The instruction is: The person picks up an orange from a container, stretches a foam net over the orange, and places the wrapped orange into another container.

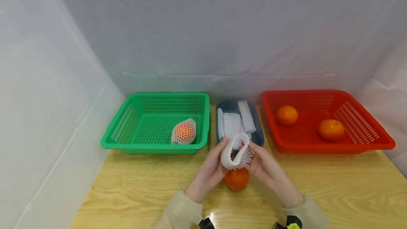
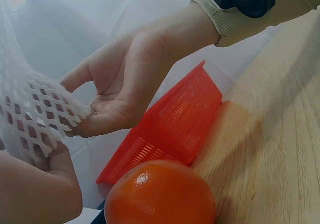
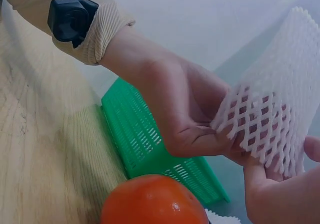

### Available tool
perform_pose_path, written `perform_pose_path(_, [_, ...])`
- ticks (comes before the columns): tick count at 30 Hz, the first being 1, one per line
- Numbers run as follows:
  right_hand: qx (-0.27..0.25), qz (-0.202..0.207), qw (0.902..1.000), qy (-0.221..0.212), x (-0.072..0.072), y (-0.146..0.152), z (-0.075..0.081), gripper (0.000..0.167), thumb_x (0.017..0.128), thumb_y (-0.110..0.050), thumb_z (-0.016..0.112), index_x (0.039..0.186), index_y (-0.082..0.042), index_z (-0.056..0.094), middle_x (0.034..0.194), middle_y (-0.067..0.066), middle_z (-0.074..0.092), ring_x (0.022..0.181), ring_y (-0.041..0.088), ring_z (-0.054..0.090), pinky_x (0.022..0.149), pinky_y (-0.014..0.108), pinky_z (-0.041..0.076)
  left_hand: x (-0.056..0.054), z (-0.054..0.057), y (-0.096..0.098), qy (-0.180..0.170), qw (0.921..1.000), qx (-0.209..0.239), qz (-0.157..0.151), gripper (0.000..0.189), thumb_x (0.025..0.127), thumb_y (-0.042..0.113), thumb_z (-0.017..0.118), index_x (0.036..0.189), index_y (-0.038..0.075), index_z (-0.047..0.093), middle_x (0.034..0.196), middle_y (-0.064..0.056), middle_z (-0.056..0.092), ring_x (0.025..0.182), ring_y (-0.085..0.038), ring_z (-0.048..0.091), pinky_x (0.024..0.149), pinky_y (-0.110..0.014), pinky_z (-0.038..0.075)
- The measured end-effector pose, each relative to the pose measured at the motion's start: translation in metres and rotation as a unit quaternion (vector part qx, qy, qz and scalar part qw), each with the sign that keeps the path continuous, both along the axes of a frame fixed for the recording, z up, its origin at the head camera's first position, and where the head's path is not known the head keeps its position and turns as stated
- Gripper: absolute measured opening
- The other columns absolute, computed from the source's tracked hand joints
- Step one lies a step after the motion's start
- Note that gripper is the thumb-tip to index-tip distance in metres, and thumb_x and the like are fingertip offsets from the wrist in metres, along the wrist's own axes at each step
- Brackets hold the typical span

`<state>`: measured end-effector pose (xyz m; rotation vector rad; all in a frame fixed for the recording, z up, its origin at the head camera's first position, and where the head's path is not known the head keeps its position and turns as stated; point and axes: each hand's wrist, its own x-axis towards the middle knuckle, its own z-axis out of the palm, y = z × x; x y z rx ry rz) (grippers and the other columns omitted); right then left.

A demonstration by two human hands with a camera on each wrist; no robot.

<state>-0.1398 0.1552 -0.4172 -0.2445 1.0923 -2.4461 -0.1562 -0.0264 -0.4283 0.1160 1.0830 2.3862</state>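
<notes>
- Net [image 1: 226,158]: stretched between my two hands, mouth gaping up at me, slit's long axis running 1 to 7 o'clock.
- Fruit [image 1: 236,180]: on the table [image 1: 143,183] at the net's 6, top partly hidden by the net in the head view; wrist views show a gap between them. Roundish, no long axis that matters.
- Key relation, my judgement: fruit sits below the net, while the gaping mouth faces up, away from it.
- Left hand [image 1: 212,167]: at the net's 8, fingers curled, pinching the net's near-left side.
- Right hand [image 1: 263,167]: at the net's 4, thumb and fingers pinching the opposite side.
- Nearer hand: about even, fruit between them; neither grips it.
- Tray [image 1: 259,138]: at 12, holding spare nets [image 1: 246,116].
- Green basket [image 1: 155,146]: at 10, netted fruit [image 1: 184,132] at its 4.
- Red basket [image 1: 318,148]: at 2, two bare fruits [image 1: 331,130] inside.
</notes>
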Motion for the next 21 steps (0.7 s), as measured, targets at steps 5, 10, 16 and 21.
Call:
perform_pose_path(5, [0.055,-0.019,0.9979,-0.03,0.001,0.002,-0.002,0.036,0.111,-0.025,0.036,0.111,-0.023,0.072,0.113,-0.009,0.069,0.105,0.006,0.061,0.092,0.025,0.051,0.001,-0.003,-0.004,-0.01,0.9997,-0.023,0.007,0.027,0.108,0.033,0.047,0.109,0.017,0.068,0.107,0.004,0.07,0.097,-0.008,0.064,0.082,-0.019,0.054])
perform_pose_path(10, [0.103,-0.024,0.9933,-0.046,0.003,0.008,-0.01,0.032,0.111,-0.028,0.04,0.109,-0.024,0.071,0.112,-0.007,0.068,0.104,0.008,0.061,0.091,0.027,0.052,0.003,-0.01,-0.01,-0.028,0.9988,-0.037,0.016,0.024,0.107,0.028,0.05,0.104,0.017,0.071,0.106,0.005,0.071,0.1,-0.008,0.064,0.087,-0.02,0.053])
perform_pose_path(16, [0.117,-0.017,0.992,-0.045,0.008,0.015,-0.025,0.032,0.111,-0.025,0.04,0.107,-0.023,0.071,0.107,-0.007,0.071,0.098,0.007,0.065,0.086,0.026,0.055,0.006,-0.022,-0.017,-0.042,0.9955,-0.082,0.02,0.021,0.104,0.025,0.056,0.11,0.01,0.07,0.106,0.002,0.071,0.097,-0.009,0.066,0.086,-0.021,0.055])
perform_pose_path(21, [0.113,-0.019,0.9916,-0.06,0.011,0.017,-0.037,0.028,0.111,-0.023,0.041,0.109,-0.021,0.069,0.107,-0.006,0.071,0.099,0.007,0.065,0.087,0.026,0.055,0.008,-0.031,-0.02,-0.048,0.993,-0.106,0.019,0.03,0.102,0.027,0.06,0.119,0.004,0.065,0.107,-0.001,0.071,0.097,-0.011,0.066,0.088,-0.023,0.055])
